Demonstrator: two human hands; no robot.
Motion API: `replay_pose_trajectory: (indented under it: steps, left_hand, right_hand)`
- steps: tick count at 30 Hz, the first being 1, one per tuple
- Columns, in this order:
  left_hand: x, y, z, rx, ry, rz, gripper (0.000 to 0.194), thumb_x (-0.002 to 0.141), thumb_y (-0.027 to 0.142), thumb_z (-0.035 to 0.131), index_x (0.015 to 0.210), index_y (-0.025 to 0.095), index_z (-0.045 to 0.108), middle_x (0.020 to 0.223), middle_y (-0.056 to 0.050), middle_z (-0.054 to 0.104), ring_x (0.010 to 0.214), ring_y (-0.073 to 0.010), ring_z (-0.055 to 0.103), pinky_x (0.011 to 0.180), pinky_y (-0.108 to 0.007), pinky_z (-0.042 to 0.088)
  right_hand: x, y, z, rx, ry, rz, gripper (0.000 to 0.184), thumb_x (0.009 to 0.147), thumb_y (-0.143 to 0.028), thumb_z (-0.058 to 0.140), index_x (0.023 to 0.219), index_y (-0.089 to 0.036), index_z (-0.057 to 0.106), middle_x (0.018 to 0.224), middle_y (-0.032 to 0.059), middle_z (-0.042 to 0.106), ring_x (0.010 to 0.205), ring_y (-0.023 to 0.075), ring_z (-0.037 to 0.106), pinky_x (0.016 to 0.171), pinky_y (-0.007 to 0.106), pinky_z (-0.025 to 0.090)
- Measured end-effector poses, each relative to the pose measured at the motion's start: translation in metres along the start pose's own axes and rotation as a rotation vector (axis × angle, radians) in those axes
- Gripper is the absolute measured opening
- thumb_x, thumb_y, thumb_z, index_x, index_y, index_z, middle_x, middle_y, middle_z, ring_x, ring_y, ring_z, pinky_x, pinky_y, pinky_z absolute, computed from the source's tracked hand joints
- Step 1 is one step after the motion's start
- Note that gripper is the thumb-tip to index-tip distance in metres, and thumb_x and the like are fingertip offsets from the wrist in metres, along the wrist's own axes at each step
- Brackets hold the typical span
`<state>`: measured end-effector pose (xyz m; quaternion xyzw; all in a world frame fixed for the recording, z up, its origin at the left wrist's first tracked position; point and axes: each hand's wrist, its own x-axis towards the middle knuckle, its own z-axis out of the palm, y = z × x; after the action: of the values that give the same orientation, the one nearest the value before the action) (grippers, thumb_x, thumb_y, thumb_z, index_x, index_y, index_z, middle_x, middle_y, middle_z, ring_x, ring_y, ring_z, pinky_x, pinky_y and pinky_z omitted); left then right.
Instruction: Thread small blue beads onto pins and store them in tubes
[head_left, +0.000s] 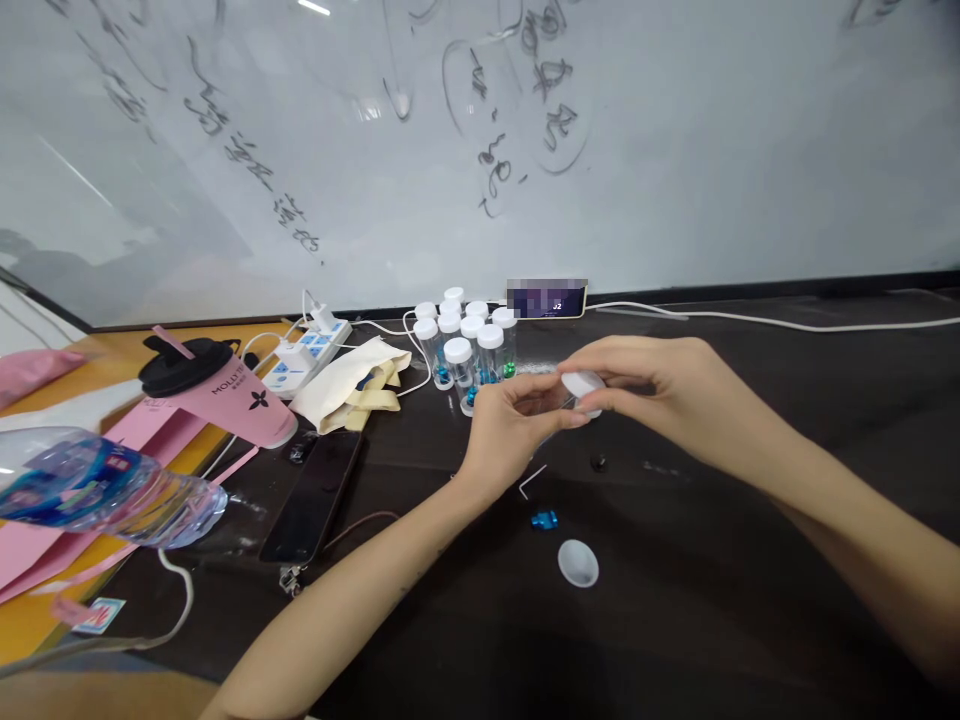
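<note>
Over the dark table, both hands meet around one small clear bottle. My left hand (517, 420) is closed around its body, which the fingers mostly hide. My right hand (652, 375) pinches the white cap (583, 384) at the bottle's right end; whether the cap is tight or loose I cannot tell. Below the hands lie a small L-shaped hex key (531, 484), a blue metal-looking part (544, 520), a small black part (598, 463) and a shallow white round dish or lid (577, 563). Just behind my left hand stand several white-capped clear bottles (459, 352) with blue or green pieces inside.
At the left are a pink cup (244, 400) with a black lid, a water bottle (112, 490), a dark phone (311, 500), a cream pouch (349, 385) and a power strip (319, 345). A lit phone (551, 300) leans against the whiteboard (712, 150); a white cable (750, 320) runs right.
</note>
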<state>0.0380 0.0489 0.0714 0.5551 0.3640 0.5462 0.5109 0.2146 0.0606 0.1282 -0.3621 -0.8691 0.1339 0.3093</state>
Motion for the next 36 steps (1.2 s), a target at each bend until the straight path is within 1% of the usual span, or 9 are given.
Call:
replay_pose_trajectory:
  steps: [4, 8, 12, 17, 21, 24, 26, 30, 36]
  left_hand:
    - [0.0, 0.0, 0.0, 0.023, -0.007, 0.013, 0.032, 0.061, 0.025, 0.082, 0.091, 0.018, 0.072, 0.092, -0.005, 0.073, 0.09, -0.0216, 0.067, 0.088, -0.04, 0.052]
    - [-0.004, 0.016, 0.001, 0.083, -0.049, 0.078, 0.031, 0.071, 0.029, 0.076, 0.1, 0.02, 0.068, 0.101, -0.006, 0.071, 0.093, -0.0212, 0.066, 0.088, -0.04, 0.053]
    - [-0.012, 0.035, -0.01, 0.174, 0.082, 0.218, 0.029, 0.071, 0.024, 0.075, 0.098, 0.021, 0.062, 0.1, -0.004, 0.07, 0.094, -0.0191, 0.066, 0.091, -0.037, 0.052]
    - [-0.023, 0.047, -0.056, 0.235, 0.313, 0.325, 0.029, 0.072, 0.02, 0.073, 0.095, 0.021, 0.056, 0.101, -0.004, 0.067, 0.095, -0.0183, 0.066, 0.085, -0.032, 0.055]
    - [-0.03, 0.033, -0.102, 0.412, 0.523, 0.332, 0.031, 0.07, 0.025, 0.075, 0.094, 0.019, 0.056, 0.096, -0.004, 0.067, 0.089, -0.0185, 0.067, 0.078, -0.03, 0.056]
    - [-0.031, 0.011, -0.122, 0.468, 0.602, 0.262, 0.035, 0.069, 0.028, 0.075, 0.096, 0.019, 0.055, 0.098, -0.005, 0.066, 0.087, -0.0196, 0.068, 0.075, -0.03, 0.056]
    - [-0.031, -0.002, -0.126, 0.484, 0.583, 0.214, 0.036, 0.069, 0.03, 0.075, 0.096, 0.018, 0.054, 0.097, -0.006, 0.067, 0.089, -0.0207, 0.068, 0.075, -0.032, 0.056]
    - [-0.029, -0.014, -0.124, 0.494, 0.533, 0.214, 0.037, 0.071, 0.032, 0.073, 0.099, 0.019, 0.053, 0.102, -0.007, 0.066, 0.094, -0.0211, 0.067, 0.078, -0.032, 0.055]
    - [-0.029, -0.016, -0.125, 0.522, 0.527, 0.221, 0.037, 0.074, 0.032, 0.07, 0.103, 0.019, 0.051, 0.107, -0.008, 0.063, 0.094, -0.02, 0.066, 0.075, -0.03, 0.055]
  right_hand:
    - [-0.001, -0.001, 0.002, -0.034, -0.017, -0.026, 0.02, 0.088, -0.026, 0.058, 0.105, -0.025, 0.07, 0.104, 0.0033, 0.072, 0.089, 0.0212, 0.067, 0.071, 0.031, 0.052]
    - [-0.002, -0.006, -0.005, 0.03, 0.049, 0.051, 0.043, 0.086, -0.034, 0.062, 0.128, -0.027, 0.057, 0.12, 0.0054, 0.066, 0.097, 0.0255, 0.067, 0.079, 0.037, 0.056]
    - [-0.002, 0.001, -0.019, -0.048, 0.146, 0.136, 0.043, 0.09, -0.041, 0.056, 0.13, -0.025, 0.055, 0.115, 0.0069, 0.069, 0.094, 0.0277, 0.069, 0.081, 0.041, 0.056]
    - [0.002, 0.039, -0.018, -0.267, 0.104, 0.227, 0.052, 0.085, -0.046, 0.059, 0.131, -0.023, 0.053, 0.127, 0.0103, 0.062, 0.099, 0.0327, 0.066, 0.085, 0.05, 0.052]
    - [0.006, 0.069, 0.003, -0.187, -0.059, 0.26, 0.076, 0.076, -0.043, 0.069, 0.142, -0.02, 0.038, 0.131, 0.0143, 0.058, 0.109, 0.0343, 0.061, 0.089, 0.05, 0.05]
    - [0.008, 0.075, 0.019, -0.101, -0.097, 0.31, 0.057, 0.08, -0.034, 0.065, 0.131, -0.019, 0.047, 0.108, 0.0109, 0.069, 0.093, 0.0289, 0.067, 0.083, 0.047, 0.053]
    - [0.008, 0.069, 0.028, -0.018, -0.055, 0.294, 0.047, 0.081, -0.032, 0.064, 0.124, -0.019, 0.05, 0.097, 0.0091, 0.071, 0.087, 0.0261, 0.068, 0.081, 0.045, 0.054]
    - [0.005, 0.047, 0.045, 0.155, -0.036, 0.228, 0.052, 0.083, -0.033, 0.063, 0.129, -0.02, 0.043, 0.099, 0.0101, 0.069, 0.087, 0.0243, 0.068, 0.079, 0.041, 0.055]
    - [0.003, 0.034, 0.058, 0.039, -0.099, 0.147, 0.047, 0.087, -0.031, 0.059, 0.131, -0.024, 0.044, 0.096, 0.0064, 0.068, 0.083, 0.0237, 0.066, 0.078, 0.041, 0.052]
